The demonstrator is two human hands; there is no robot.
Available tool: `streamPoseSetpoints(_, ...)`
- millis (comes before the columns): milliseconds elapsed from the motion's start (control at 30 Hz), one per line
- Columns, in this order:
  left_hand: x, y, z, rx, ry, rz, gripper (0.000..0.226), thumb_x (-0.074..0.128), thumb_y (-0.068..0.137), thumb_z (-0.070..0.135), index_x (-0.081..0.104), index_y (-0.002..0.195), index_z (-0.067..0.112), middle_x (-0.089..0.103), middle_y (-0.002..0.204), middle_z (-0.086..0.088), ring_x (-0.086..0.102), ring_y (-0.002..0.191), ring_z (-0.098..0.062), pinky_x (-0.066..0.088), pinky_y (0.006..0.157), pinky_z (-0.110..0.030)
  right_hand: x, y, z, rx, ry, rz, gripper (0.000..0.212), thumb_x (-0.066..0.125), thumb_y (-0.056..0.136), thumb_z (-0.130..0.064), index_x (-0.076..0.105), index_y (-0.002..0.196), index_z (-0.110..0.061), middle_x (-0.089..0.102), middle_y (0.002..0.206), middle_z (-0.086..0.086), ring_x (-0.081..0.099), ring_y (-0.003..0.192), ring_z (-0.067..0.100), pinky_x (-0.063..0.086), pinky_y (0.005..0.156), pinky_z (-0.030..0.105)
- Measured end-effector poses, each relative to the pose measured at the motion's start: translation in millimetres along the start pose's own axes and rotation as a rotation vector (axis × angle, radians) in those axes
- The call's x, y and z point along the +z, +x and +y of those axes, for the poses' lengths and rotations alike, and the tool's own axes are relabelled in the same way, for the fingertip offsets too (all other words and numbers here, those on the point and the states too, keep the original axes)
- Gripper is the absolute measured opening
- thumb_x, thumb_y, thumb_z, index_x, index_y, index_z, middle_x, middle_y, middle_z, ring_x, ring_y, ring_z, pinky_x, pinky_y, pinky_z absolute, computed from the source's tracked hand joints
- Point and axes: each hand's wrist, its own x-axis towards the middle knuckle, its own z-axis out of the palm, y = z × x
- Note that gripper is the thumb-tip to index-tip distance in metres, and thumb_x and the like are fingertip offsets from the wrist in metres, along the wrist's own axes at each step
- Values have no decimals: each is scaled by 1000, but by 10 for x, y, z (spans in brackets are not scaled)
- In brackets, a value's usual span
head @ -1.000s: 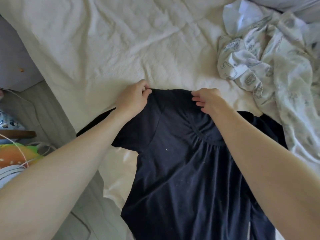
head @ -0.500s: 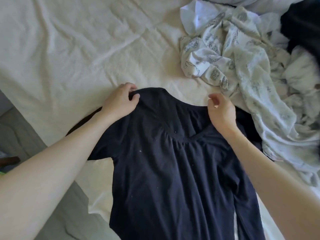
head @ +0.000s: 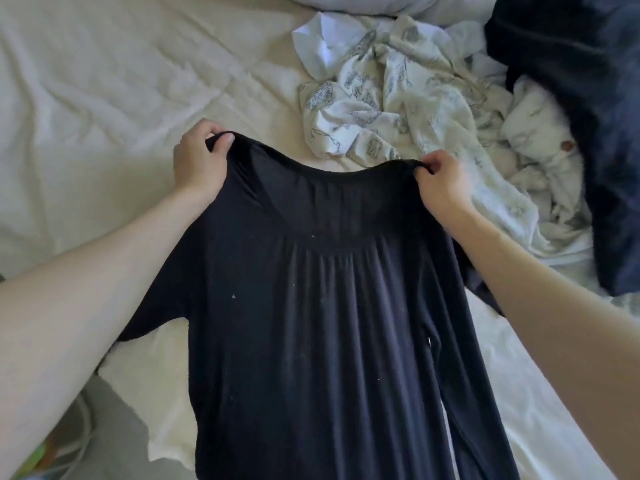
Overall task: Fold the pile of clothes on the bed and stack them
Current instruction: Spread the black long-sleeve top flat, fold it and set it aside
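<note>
The left hand (head: 199, 159) pinches the left shoulder of the black top (head: 311, 323), with the cloth caught between thumb and curled fingers. The right hand (head: 441, 181) pinches the right shoulder in the same way. The top is stretched between the two hands, neckline on the far side, front with its gathers facing up. Its body runs toward the near edge of the view and lies over the bed (head: 104, 98). One sleeve is spread to the left under the left forearm, the other runs down the right side.

No container is in view. On the far right lies the pile (head: 398, 98) of crumpled white printed cloth, just beyond the right hand. A dark blue garment (head: 588, 116) lies on the right part of this pile. The bed has a wrinkled cream cover. At the near left the grey floor (head: 114, 427) shows beside the bed corner.
</note>
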Motion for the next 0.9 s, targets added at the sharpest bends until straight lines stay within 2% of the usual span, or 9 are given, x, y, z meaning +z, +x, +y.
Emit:
streamPoseSetpoints(100,-35,134,121,45,-24,114,21,50,95,21,61,105,7,56,96,7,45,87,1,30,68,-1,-116,218,-166,-2,49,73,20,52,89,-13,63,105,-13,56,91,-4,49,87,12,35,72,19)
streamPoseSetpoints(167,-19,159,118,40,-10,118,21,49,95,22,61,106,8,56,96,8,45,87,0,29,68,-1,-108,291,-210,-10,41,61,19,54,88,-14,63,105,-15,53,81,-8,49,84,13,36,72,23)
streamPoseSetpoints(233,42,110,40,-22,77,28,23,49,96,26,60,109,11,61,107,0,53,100,-16,36,81,-17,-28,257,-151,-4,-12,-54,19,57,88,-14,62,107,-13,50,76,-10,50,85,15,37,71,25)
streamPoseSetpoints(333,121,-127,-73,-93,400,-167,33,48,95,33,51,124,17,53,127,-10,46,119,-32,31,97,-43,64,-35,90,17,-2,-186,29,60,90,-17,57,118,-10,55,98,-4,52,96,13,39,80,23)
streamPoseSetpoints(467,163,-788,-48,230,466,-157,47,47,95,21,38,140,13,38,142,-14,30,134,-32,25,102,-53,-94,-662,538,-33,84,41,24,51,94,-19,56,117,-11,55,105,-4,50,92,7,35,76,11)
streamPoseSetpoints(567,299,-1525,56,361,431,-227,48,47,93,18,39,141,13,34,148,-15,26,139,-34,25,106,-57,-232,-1156,1022,129,3,109,18,49,95,-23,57,108,-12,53,99,-6,49,89,9,32,71,6)
streamPoseSetpoints(700,645,-2418,157,444,441,-492,51,51,92,25,40,142,18,28,153,-13,21,142,-35,20,111,-59,-299,-1448,1560,393,-15,-159,35,56,93,-30,60,98,5,61,92,15,59,90,31,45,79,38)
streamPoseSetpoints(833,887,-2782,55,393,636,-686,58,43,95,42,24,149,26,7,159,-6,1,146,-31,3,113,-56,-362,-1412,1697,414,51,-331,41,58,92,-26,42,56,-13,38,55,-1,38,53,15,28,52,28)
streamPoseSetpoints(900,947,-2786,8,384,721,-711,62,34,96,48,10,150,30,-5,159,-3,-10,145,-28,-4,113,-54,-449,-1355,1690,353,66,-368,45,47,97,-24,28,56,-18,25,53,-2,24,49,12,19,51,29)
